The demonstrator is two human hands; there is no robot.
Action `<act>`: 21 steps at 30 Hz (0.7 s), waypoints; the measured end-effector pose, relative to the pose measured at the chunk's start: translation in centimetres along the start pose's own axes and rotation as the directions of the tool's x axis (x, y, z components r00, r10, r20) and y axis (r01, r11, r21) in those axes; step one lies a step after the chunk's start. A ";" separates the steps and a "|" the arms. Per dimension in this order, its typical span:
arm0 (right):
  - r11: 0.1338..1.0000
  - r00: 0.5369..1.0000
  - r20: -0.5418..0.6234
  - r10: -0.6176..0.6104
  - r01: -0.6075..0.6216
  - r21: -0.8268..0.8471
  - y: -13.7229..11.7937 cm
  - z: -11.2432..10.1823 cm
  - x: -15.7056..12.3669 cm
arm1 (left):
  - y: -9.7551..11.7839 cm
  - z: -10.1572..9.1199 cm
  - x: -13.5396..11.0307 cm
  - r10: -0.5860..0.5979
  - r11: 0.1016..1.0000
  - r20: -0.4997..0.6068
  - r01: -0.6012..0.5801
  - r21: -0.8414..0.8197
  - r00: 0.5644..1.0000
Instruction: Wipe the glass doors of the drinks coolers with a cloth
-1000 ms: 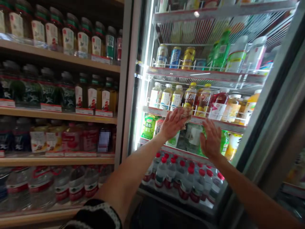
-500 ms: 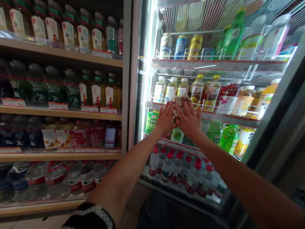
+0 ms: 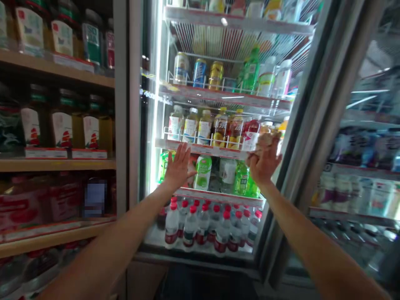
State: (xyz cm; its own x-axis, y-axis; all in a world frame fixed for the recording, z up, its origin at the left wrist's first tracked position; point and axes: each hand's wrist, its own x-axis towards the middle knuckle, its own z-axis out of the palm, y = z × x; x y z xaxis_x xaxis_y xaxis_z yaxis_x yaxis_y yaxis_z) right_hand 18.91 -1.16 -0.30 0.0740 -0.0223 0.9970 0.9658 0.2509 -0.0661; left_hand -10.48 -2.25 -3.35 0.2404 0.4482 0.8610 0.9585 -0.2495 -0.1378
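Note:
My right hand (image 3: 265, 164) presses a crumpled, light brown cloth (image 3: 266, 141) against the glass door (image 3: 215, 166) of a lit drinks fridge, at its right side. Some of its fingers lie over the cloth; their edges are blurred. To the left, my left hand (image 3: 178, 168) is open, fingers spread and pointing up, with nothing in it. It is at the glass in front of the lower shelf edge; whether the palm touches cannot be made out. Behind the glass stand bottled teas (image 3: 204, 127) and a green bottle (image 3: 203, 173).
Wooden shelves (image 3: 62, 164) with bottles stand left of the fridge. Red-capped water bottles (image 3: 191, 227) fill the fridge bottom, and cans (image 3: 200, 73) stand higher up. A metal door frame (image 3: 308, 121) borders the right side, with another stocked fridge (image 3: 359, 191) beyond.
My hands have moved apart from being together on the cloth. The right hand has carried the cloth right across the glass; the left is off it. The view has shifted right.

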 end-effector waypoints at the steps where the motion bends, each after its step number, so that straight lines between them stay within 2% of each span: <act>1: 0.997 0.995 0.059 -0.082 0.081 0.016 -1.8 0.3 -0.5 | 0.1 -0.1 0.0 -0.012 1.000 0.008 0.012 0.008 1.000; 3: 0.959 0.946 0.162 -0.281 0.272 0.074 -5.8 1.1 -1.5 | 0.1 -0.2 0.0 -0.033 0.999 0.014 0.033 0.019 0.999; 4: 0.922 0.896 0.220 -0.387 0.371 0.110 -7.4 1.6 -1.9 | 0.1 -0.2 0.0 -0.040 0.999 0.011 0.039 0.022 0.999; 5: 0.885 0.848 0.254 -0.466 0.444 0.141 -8.3 1.8 -2.3 | 0.1 -0.3 0.0 -0.043 0.999 0.007 0.043 0.022 0.999; 6: 0.863 0.824 0.257 -0.505 0.480 0.157 -8.5 1.9 -2.6 | 0.1 -0.2 0.0 -0.044 0.999 0.003 0.044 0.020 0.999; 7: 0.861 0.818 0.267 -0.509 0.485 0.155 -7.8 1.7 -2.9 | 0.1 -0.2 0.0 -0.045 0.999 0.000 0.044 0.018 0.999; 8: 0.881 0.842 0.260 -0.473 0.454 0.132 -6.3 1.3 -3.0 | 0.1 -0.2 0.0 -0.045 0.999 0.000 0.045 0.013 0.999; 9: 0.916 0.885 0.240 -0.400 0.389 0.092 -4.3 0.7 -3.1 | 0.1 -0.2 0.0 -0.046 0.999 0.002 0.046 0.007 0.999; 10: 0.954 0.930 0.214 -0.298 0.296 0.039 -2.1 0.1 -3.2 | 0.2 -0.1 0.1 -0.050 0.999 0.005 0.050 0.000 0.999; 11: 0.984 0.977 0.128 -0.173 0.176 -0.015 0.0 -0.5 -3.2 | 0.3 -0.1 0.1 -0.057 0.998 0.007 0.057 -0.006 0.998; 12: 0.997 0.997 0.055 -0.053 0.056 -0.054 1.7 -0.9 -3.2 | 0.3 -0.1 0.1 -0.063 0.998 0.007 0.063 -0.011 0.998; 14: 0.993 0.994 -0.053 0.093 -0.097 -0.075 3.0 -1.1 -3.3 | 0.4 -0.1 0.2 -0.069 0.998 0.007 0.069 -0.013 0.998; 16: 0.996 0.997 -0.013 0.070 -0.070 -0.054 1.4 -0.5 -3.9 | 0.5 -0.2 0.2 -0.071 0.997 0.001 0.071 -0.009 0.997; 19: 0.989 0.975 0.168 -0.149 0.147 0.023 -3.3 0.6 -5.1 | 0.6 -0.3 0.1 -0.072 0.997 0.002 0.072 -0.010 0.997; 21: 0.963 0.937 0.224 -0.268 0.259 0.068 -4.6 0.6 -5.9 | 0.7 -0.2 -0.3 -0.082 0.997 0.002 0.082 -0.015 0.997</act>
State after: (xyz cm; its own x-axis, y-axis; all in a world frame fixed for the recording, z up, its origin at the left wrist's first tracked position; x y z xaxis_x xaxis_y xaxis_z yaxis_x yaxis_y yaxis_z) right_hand 13.89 -1.61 -5.81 -0.2452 0.1291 0.9608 0.9327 0.3018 0.1974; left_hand -9.89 -2.73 -3.56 0.1613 0.4688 0.8684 0.9727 -0.2243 -0.0596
